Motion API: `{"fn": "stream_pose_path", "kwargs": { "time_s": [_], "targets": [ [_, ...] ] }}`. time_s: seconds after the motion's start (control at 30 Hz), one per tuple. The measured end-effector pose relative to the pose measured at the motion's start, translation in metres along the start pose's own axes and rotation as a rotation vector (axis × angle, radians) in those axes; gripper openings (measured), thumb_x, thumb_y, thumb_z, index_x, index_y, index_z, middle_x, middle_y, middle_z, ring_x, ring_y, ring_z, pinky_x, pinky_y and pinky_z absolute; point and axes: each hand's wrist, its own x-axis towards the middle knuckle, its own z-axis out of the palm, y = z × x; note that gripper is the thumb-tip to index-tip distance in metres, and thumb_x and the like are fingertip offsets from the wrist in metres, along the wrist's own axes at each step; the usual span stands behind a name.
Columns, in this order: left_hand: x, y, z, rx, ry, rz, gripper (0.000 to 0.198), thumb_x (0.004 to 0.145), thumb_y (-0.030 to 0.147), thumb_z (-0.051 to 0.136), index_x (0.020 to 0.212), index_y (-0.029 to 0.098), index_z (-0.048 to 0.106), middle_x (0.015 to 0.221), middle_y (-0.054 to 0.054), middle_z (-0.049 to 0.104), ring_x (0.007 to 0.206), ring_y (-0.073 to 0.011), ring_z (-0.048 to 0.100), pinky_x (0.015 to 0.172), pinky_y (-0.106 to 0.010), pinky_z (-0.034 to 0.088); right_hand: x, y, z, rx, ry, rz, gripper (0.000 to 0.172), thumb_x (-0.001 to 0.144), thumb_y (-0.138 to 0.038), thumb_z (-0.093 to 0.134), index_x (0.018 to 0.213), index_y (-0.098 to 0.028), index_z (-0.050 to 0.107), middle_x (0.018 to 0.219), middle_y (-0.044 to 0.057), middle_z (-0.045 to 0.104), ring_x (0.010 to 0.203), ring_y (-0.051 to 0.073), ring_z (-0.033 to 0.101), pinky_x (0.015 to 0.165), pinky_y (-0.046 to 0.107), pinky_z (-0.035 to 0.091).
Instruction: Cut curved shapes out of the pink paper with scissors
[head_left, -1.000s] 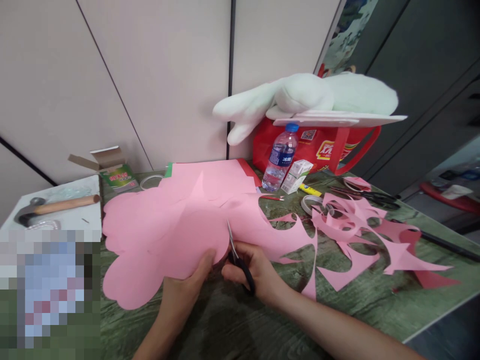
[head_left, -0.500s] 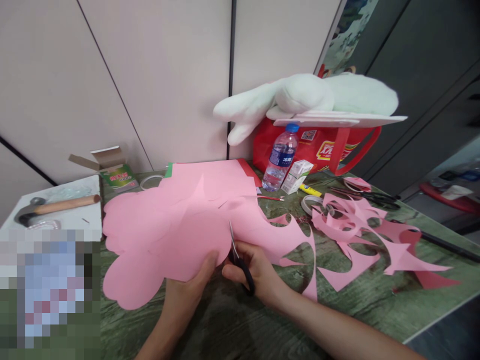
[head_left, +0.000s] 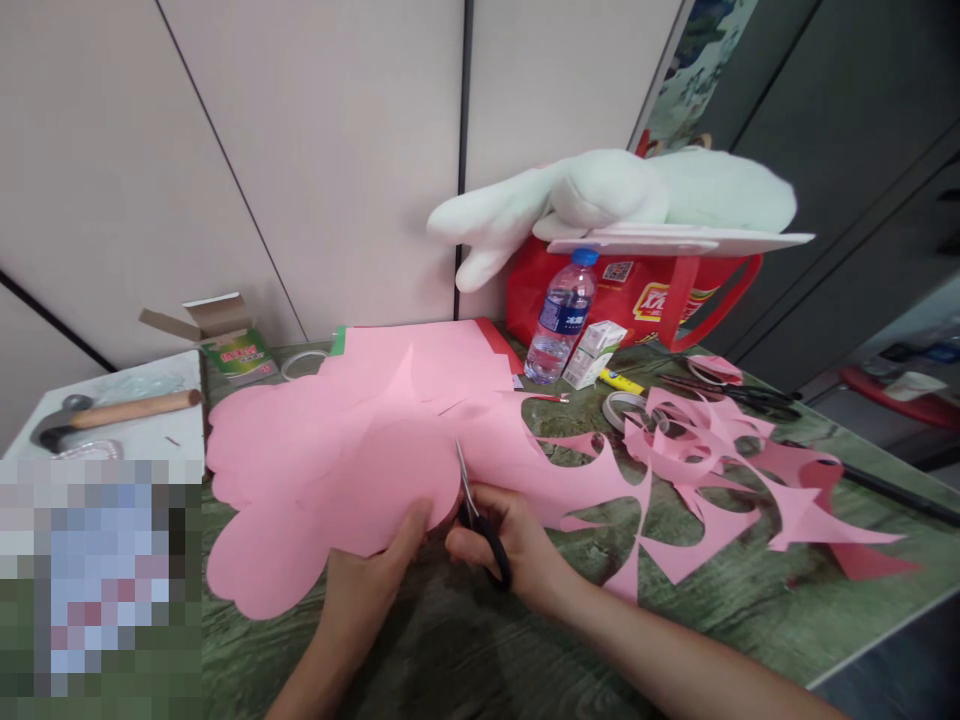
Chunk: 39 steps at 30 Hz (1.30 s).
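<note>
Clock bearings from the scissor tip, 12 pointing away from the wearer. Black-handled metal scissors (head_left: pixel 486 535): right hand (head_left: pixel 517 530), at 5, fingers curled round the handles; one blade shows against the broad, lobed sheet of pink paper (head_left: pixel 360 470), which spreads from 7 to 11 on the green table (head_left: pixel 420 650). Left hand (head_left: pixel 394 545), at 7, nearly closed, thumb on the sheet's near edge; its other fingers hidden underneath. Second blade mostly hidden; blade gap cannot be told. Labels: clear plastic bottle with blue cap (head_left: pixel 559 325), at 1, blue band, white Chinese writing, first character 冰, next one blurred. Glossy red carrier bag (head_left: pixel 649 270), at 2, QR code plus yellow-edged logo beginning 欢, remainder covered by the strap. Small white carton (head_left: pixel 595 355), at 2, green trim, print too small. Opened green cardboard box (head_left: pixel 240 355), at 10, pale characters, unreadable. Yellow tube (head_left: pixel 620 380), at 2, lettering illegible. Curled pink paper offcuts (head_left: pixel 697 520), at 3, overlap a roll of tape (head_left: pixel 621 410), partly obscuring it. Wooden-handled hammer (head_left: pixel 139 407), at 9. Pixelation at 8 masks whatever lies there. Both forearms cut off by the lower edge.
</note>
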Motion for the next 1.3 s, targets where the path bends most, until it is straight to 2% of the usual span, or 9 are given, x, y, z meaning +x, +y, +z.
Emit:
{"fn": "stream_pose_path", "kwargs": {
  "time_s": [0.13,0.27,0.8,1.03,1.3],
  "targets": [
    [0.001,0.002,-0.001,0.050,-0.045,0.041,0.031,0.061,0.046,0.072,0.051,0.020,0.058,0.042,0.002,0.053,0.042,-0.0166,0.050,0.046,-0.031,0.046,0.000,0.000,0.000,-0.021,0.001,-0.013,0.040,0.067,-0.052,0.072,0.073,-0.016,0.055,0.058,-0.004,0.052,0.049,0.008,0.038,0.046,0.021,0.029],
    [0.001,0.005,-0.001,0.058,-0.087,0.078,0.034,0.065,0.045,0.070,0.046,0.021,0.054,0.039,0.003,0.051,0.039,-0.0137,0.046,0.042,-0.028,0.043,0.000,0.000,0.000,-0.029,-0.003,0.002,0.040,0.069,-0.052,0.071,0.074,-0.015,0.055,0.056,-0.004,0.050,0.048,0.008,0.039,0.045,0.021,0.028],
    [0.006,0.015,-0.006,0.097,-0.180,0.086,0.037,0.069,0.043,0.063,0.044,0.019,0.051,0.039,0.002,0.050,0.039,-0.0114,0.045,0.039,-0.025,0.036,0.000,-0.001,0.001,-0.082,0.028,0.035,0.048,0.066,-0.060,0.069,0.069,-0.014,0.054,0.049,-0.005,0.047,0.043,0.007,0.039,0.041,0.020,0.028],
    [0.006,0.016,-0.005,0.073,-0.166,0.062,0.037,0.068,0.042,0.064,0.042,0.019,0.051,0.038,0.002,0.050,0.038,-0.0104,0.044,0.038,-0.024,0.034,0.001,0.000,0.001,-0.069,0.039,0.047,0.049,0.064,-0.060,0.069,0.068,-0.015,0.054,0.047,-0.006,0.045,0.042,0.007,0.042,0.042,0.020,0.031],
    [0.006,0.010,-0.008,0.043,-0.171,0.008,0.040,0.069,0.046,0.066,0.044,0.018,0.052,0.040,0.002,0.050,0.041,-0.0107,0.045,0.040,-0.024,0.035,-0.001,0.002,0.001,-0.068,0.019,0.044,0.046,0.068,-0.057,0.068,0.069,-0.014,0.054,0.049,-0.005,0.048,0.040,0.006,0.040,0.040,0.019,0.028]
  ]
}}
